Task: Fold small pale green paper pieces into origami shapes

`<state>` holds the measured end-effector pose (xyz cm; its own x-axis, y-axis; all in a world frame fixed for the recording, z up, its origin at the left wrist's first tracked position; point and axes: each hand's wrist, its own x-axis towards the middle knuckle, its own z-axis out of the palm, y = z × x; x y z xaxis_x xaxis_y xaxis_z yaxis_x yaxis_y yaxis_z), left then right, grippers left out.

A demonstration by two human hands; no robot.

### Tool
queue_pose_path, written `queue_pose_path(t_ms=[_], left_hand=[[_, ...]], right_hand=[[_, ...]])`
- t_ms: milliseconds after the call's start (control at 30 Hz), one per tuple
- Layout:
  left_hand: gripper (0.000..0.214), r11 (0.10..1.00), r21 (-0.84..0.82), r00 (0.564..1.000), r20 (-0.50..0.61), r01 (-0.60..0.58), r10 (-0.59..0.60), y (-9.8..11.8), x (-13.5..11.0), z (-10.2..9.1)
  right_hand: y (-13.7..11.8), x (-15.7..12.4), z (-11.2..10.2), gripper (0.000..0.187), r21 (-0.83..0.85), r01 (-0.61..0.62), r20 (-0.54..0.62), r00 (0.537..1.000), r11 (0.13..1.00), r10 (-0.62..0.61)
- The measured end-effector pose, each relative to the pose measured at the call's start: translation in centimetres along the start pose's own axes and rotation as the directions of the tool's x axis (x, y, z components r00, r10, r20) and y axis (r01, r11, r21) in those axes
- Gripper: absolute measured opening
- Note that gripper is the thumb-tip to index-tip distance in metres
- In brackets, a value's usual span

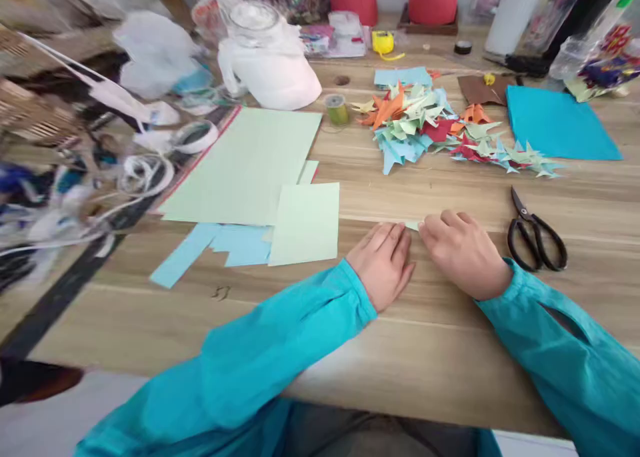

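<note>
A small piece of pale green paper point(412, 225) shows as a narrow sliver between my two hands, close to the tabletop. My left hand point(381, 265) lies low with its fingers pressed together over the paper's left end. On the other side, my right hand point(463, 253) has its fingers curled in and pinches the right end. Most of the paper is hidden under the fingers. To the left of my left hand lies a square pale green sheet point(308, 225). Black-handled scissors point(534, 233) rest to the right of my right hand, blades pointing away.
Folded paper cranes point(415, 123) in several colours are heaped farther back. A large green sheet point(245, 167) and blue paper strips point(185, 253) lie left. Bright blue paper point(560, 122), a thread spool point(337, 109) and a yellow tape measure point(383, 43) are also there. Cords clutter the far left.
</note>
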<state>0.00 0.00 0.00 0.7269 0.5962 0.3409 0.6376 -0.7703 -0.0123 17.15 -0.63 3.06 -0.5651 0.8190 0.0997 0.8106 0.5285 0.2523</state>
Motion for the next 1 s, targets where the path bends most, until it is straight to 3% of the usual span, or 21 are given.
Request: queue_pose_path(t_ms=[333, 733, 1000], left_hand=[[0.045, 0.997, -0.033, 0.998, 0.004, 0.068, -0.068, 0.1, -0.3, 0.1], [0.045, 0.997, -0.065, 0.999, 0.018, 0.031, -0.030, -0.2, -0.2, 0.3], [0.054, 0.993, -0.108, 0.993, 0.108, 0.056, -0.044, -0.4, 0.6, -0.3]], right_hand=[[-0.1, 0.1, 0.1, 0.016, 0.020, -0.003, -0.006, 1.000, 1.000, 0.003], [-0.1, 0.1, 0.1, 0.020, 0.025, -0.004, -0.003, 1.000, 1.000, 0.004], [0.2, 0.1, 0.1, 0.019, 0.022, 0.009, 0.005, 1.000, 1.000, -0.009]])
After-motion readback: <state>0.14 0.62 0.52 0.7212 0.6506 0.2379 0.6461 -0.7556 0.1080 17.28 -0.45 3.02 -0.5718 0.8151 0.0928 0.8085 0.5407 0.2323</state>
